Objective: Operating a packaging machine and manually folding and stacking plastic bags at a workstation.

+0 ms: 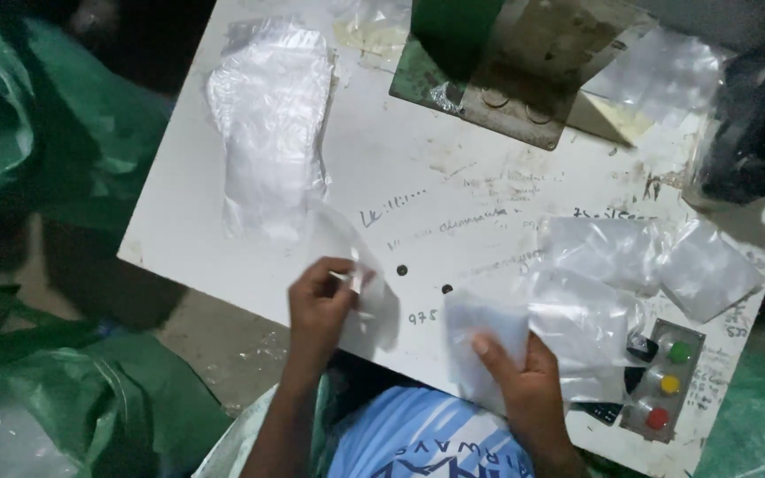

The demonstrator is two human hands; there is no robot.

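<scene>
While left hand (pixel 319 305) pinches one clear pouch (pixel 356 292) | right hand (pixel 524 389) grips another clear bag (pixel 489 332) | finished stack (pixel 269 124) lies at the table (pixel 400 177) far left | loose bags (pixel 630 257) remain right.

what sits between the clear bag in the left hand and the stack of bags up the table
Nothing visible. The left hand pinches a clear bag, and only bare white table separates it from the stack of bags.

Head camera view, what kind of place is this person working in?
Probably a small workshop or packing station. A worn white work table carries a green metal machine base and a control box with green, yellow and red buttons, and clear plastic bags lie stacked on it.
</scene>
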